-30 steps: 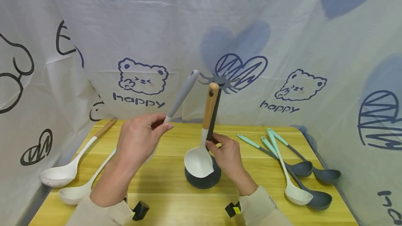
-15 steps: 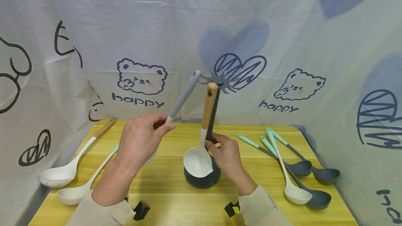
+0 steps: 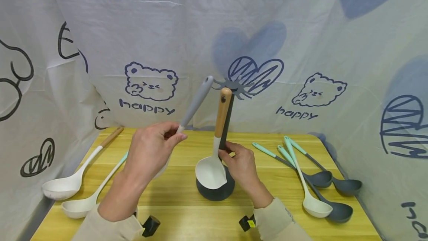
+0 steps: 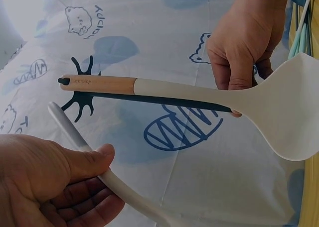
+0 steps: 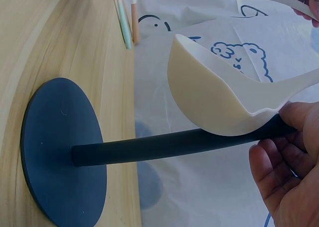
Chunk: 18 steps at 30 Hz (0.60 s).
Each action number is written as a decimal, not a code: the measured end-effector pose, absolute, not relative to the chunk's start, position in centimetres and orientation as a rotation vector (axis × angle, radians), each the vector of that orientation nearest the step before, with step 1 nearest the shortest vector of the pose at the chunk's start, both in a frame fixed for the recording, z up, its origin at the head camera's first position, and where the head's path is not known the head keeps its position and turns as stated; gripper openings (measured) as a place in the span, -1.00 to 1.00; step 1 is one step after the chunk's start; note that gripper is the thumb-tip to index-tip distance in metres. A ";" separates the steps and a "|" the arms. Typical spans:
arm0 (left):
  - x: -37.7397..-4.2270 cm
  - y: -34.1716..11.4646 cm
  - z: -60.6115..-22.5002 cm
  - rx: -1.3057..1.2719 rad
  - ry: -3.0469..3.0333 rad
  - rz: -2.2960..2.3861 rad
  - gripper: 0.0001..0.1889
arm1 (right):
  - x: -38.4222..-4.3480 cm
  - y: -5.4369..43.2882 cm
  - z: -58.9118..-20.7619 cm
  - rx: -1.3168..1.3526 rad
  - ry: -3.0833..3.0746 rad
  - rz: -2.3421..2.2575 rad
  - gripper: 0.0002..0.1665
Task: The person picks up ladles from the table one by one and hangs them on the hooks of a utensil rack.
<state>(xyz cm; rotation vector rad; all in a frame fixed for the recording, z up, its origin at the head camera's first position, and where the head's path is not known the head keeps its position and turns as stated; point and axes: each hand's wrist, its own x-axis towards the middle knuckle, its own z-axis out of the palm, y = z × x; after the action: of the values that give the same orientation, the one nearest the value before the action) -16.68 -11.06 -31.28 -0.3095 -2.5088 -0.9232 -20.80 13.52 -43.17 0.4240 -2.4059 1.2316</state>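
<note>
Bench (image 3: 190, 217), beneath the work. Dark stand (image 5: 154, 148), upright on its round base. Wooden-handled ladle (image 3: 217, 146), hanging bowl-down before the post. Grey-handled ladle (image 3: 195, 104), aloft and tilted, left of the post near its top. Right hand (image 3: 240, 163) grips the post; firm bracing should best resist tipping. Left hand (image 3: 148, 151) pinches the grey-handled ladle below its grip; a light pinch should allow fine turning. Nearest prong (image 3: 220, 83), just beside the handle's tip; contact cannot be told. Hole (image 3: 208, 79) in that tip: best squared to the prong, slowly.
</note>
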 end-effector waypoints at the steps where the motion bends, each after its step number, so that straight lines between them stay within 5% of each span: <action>1: -16.7 -11.0 -31.3 -0.308 -2.511 -0.921 -0.82 | -20.8 13.5 -43.1 0.424 -2.406 1.236 -0.84; 18: -16.4 -10.7 -31.1 -0.299 -2.527 -0.909 -0.82 | -20.8 13.5 -43.2 0.425 -2.395 1.235 -0.84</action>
<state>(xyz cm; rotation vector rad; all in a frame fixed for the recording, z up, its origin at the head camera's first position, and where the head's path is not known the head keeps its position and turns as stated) -16.38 -10.67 -31.10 -0.2989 -2.5268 -0.9091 -20.82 13.48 -43.22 0.4251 -2.3949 1.2354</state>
